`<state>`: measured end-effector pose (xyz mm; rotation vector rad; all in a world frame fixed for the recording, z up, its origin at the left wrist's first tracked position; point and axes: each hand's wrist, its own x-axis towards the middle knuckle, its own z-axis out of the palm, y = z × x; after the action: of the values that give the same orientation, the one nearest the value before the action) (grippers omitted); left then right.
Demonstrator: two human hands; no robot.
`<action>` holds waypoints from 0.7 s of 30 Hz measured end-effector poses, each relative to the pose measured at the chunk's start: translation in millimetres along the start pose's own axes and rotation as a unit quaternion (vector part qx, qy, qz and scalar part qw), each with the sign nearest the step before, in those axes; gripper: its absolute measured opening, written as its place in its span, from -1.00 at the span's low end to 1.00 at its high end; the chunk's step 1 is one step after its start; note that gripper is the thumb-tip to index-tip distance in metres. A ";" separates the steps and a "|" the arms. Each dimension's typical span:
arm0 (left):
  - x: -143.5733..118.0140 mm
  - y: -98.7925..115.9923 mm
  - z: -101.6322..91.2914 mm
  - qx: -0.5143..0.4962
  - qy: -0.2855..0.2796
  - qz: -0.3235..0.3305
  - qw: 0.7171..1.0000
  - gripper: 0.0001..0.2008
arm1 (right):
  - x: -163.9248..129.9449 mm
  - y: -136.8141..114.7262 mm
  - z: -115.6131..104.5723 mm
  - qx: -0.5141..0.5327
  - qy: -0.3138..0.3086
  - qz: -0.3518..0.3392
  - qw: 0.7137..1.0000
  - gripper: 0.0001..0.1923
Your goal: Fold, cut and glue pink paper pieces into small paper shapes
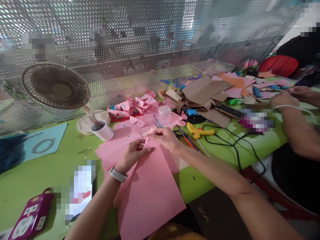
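A large pink paper sheet (150, 190) lies on the green table (37, 170) and hangs over its near edge. My left hand (132, 154), with a watch on the wrist, pinches the sheet near its top corner. My right hand (166, 136) grips the same top corner from the right, fingers closed on the paper. More pink sheets (117, 141) lie under and behind it. A pile of folded pink paper pieces with blue dots (136, 106) sits further back.
A small fan (56, 86) stands at the back left beside a white cup (102, 130). A yellow glue gun (198, 131) with a black cord, scissors (186, 138), a clear plastic cup (164, 114), brown paper scraps (205, 91) and a purple power strip (31, 216) are around. Another person's arms (295, 116) work at the right.
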<state>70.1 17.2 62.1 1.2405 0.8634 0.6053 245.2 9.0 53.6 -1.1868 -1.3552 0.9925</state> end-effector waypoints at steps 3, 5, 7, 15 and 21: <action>0.9 -2.9 -2.8 0.015 -0.013 0.010 1.000 -0.55 | -1.3 0.2 0.5 -0.013 0.008 -0.001 1.000 -0.53; 1.2 -4.6 -4.9 0.030 -0.026 0.019 0.999 -0.60 | -2.6 -0.6 1.1 -0.019 0.011 -0.001 1.000 -0.52; 0.7 -5.3 -6.5 0.046 -0.032 0.021 0.998 -0.63 | -4.0 -1.6 1.8 -0.025 0.011 0.001 1.000 -0.50; 2.5 -6.4 -4.0 0.013 0.030 0.044 0.999 -0.61 | -7.3 -5.0 10.3 0.026 0.015 0.034 0.999 -0.54; 3.5 -10.2 -3.5 0.019 0.033 0.037 0.999 -0.61 | -10.2 -7.3 11.3 0.060 -0.024 0.028 0.998 -0.60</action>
<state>68.6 19.4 51.1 1.2971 0.8898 0.6959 232.9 -1.8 57.5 -1.1231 -1.2870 1.1332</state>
